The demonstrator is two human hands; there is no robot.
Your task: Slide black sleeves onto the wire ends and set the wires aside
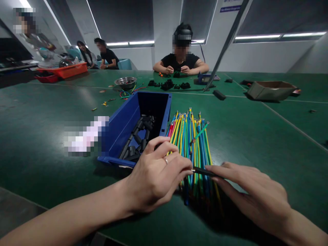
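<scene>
My left hand (159, 171) and my right hand (253, 191) meet over the near end of a bundle of coloured wires (191, 136) lying on the green table (256, 136). Between their fingertips they pinch a thin black tube (203, 172); a green wire (201, 131) rises from the bundle toward it. A ring shows on my left hand. Just left of the bundle stands a blue bin (128, 126) holding several black tube pieces (139, 136).
Across the table a person (181, 58) handles small black parts (167, 84). A metal bowl (125, 82), loose wires, an orange tray (65, 70) and a brown cardboard box (271, 89) lie farther off. Two more people sit at the back left.
</scene>
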